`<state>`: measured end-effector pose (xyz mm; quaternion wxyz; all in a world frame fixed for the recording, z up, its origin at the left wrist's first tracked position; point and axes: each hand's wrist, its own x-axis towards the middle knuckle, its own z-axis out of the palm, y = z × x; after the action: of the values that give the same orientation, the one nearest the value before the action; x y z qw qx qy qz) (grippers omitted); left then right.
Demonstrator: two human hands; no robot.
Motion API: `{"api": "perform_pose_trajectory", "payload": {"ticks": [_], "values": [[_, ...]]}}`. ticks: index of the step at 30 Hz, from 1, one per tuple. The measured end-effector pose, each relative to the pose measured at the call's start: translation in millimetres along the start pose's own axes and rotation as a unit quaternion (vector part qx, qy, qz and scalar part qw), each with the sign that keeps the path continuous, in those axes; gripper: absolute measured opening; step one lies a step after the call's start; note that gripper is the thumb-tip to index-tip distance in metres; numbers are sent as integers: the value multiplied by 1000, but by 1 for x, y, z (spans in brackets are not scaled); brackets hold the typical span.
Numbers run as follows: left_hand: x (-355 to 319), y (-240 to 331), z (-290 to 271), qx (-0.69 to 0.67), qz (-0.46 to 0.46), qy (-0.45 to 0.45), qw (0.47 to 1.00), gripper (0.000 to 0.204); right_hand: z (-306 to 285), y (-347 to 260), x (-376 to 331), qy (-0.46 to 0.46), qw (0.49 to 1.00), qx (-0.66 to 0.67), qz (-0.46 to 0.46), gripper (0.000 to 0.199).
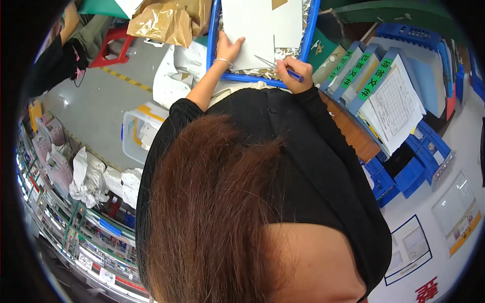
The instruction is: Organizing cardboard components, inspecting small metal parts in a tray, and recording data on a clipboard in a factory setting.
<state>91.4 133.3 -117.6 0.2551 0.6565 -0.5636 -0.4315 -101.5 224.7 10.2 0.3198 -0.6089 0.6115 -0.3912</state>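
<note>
My left hand (230, 49), with a pale band at the wrist, lies on the left part of a white sheet (257, 51), its thumb spread away from the fingers. My right hand (294, 74) is closed around a blue-handled tool (295, 75) with thin, pointed metal at its front. The points reach left over the sheet's lower right part; whether they touch it I cannot tell. Beneath are larger white sheets (250, 15) in a blue tray (211, 43), with many small pale scraps (287, 52) around them. A brown patch (279, 4) shows near the top.
Brown paper packaging (164, 22) sits left of the tray, above white bags (177, 73). On the right stand blue file holders (371, 65) with papers (396, 103). A red stool (112, 50), another person's arm (69, 22) and a clear bin (136, 134) are to the left.
</note>
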Motion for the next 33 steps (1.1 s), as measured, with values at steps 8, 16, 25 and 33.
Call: {"api": "perform_pose_trajectory", "payload": {"ticks": [8, 16, 25, 33], "values": [[-3, -5, 3, 6, -2, -4, 1000, 50, 12, 10, 7, 5, 1000, 2, -29, 19], [-10, 11, -4, 41, 44, 12, 998, 47, 20, 14, 10, -47, 997, -35, -40, 18], [-15, 21, -11, 24, 28, -17, 999, 48, 8, -5, 7, 40, 998, -9, -50, 16], [-2, 4, -3, 15, 53, -30, 998, 49, 8, 5, -12, -16, 999, 30, -28, 16]]}}
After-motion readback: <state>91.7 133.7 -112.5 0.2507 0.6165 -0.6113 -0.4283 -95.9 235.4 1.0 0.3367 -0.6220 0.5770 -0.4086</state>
